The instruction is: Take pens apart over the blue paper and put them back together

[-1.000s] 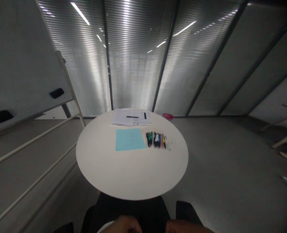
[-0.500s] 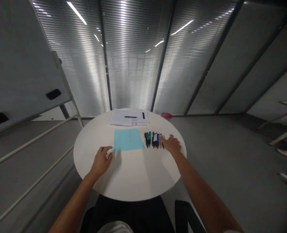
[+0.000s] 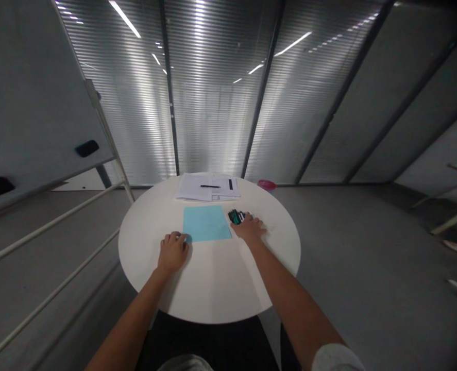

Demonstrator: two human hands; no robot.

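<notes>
A light blue sheet of paper [image 3: 206, 223] lies flat on the white round table [image 3: 220, 278]. My left hand [image 3: 173, 252] rests at its lower left corner, with the thumb at the paper's edge and the fingers loosely bent and apart. Just right of the sheet, my right hand [image 3: 250, 228] is curled over a bunch of pens [image 3: 236, 216], its thumb on the near left side. Green, black and white pens show beyond the fingers; the rest are hidden under the hand.
White papers [image 3: 193, 188] lie at the table's far side, with a black pen [image 3: 210, 186] on top. A whiteboard on a metal frame [image 3: 108, 129] stands at left. Behind the table is a glass partition with blinds [image 3: 213, 113]. A pink object [image 3: 267, 184] shows beyond the far edge.
My right hand has moved left from the right end of the pen row, and the pens are now bunched together. My left hand has shifted slightly right onto the sheet's corner.
</notes>
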